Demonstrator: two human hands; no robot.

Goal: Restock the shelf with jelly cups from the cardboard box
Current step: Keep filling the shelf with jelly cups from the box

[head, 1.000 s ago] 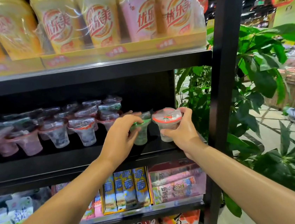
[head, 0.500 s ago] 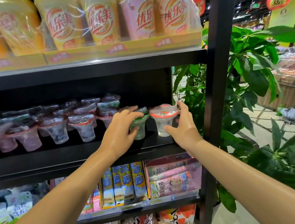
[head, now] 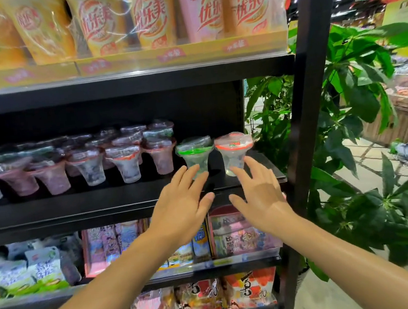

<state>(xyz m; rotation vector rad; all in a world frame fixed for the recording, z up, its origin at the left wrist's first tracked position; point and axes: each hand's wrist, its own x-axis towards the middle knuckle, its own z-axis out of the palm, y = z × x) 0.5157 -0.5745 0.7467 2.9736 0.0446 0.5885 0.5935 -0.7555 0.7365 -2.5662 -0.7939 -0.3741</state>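
Note:
A green-rimmed jelly cup (head: 195, 154) and a red-rimmed jelly cup (head: 234, 151) stand upright side by side at the right end of the black middle shelf (head: 76, 207). Several more jelly cups (head: 122, 161) fill the row to their left. My left hand (head: 182, 205) hovers just in front of the green cup, fingers spread and empty. Before the red cup, my right hand (head: 258, 194) is likewise open and holds nothing. The cardboard box is out of sight.
Tall yellow and pink drink cups (head: 151, 15) fill the shelf above. Snack packets (head: 242, 228) line the lower shelves. A black upright post (head: 310, 91) bounds the shelf on the right, with a leafy green plant (head: 359, 101) beyond it.
Both hands have let go of the two cups and drawn back toward me. The green and red cups now stand free on the shelf.

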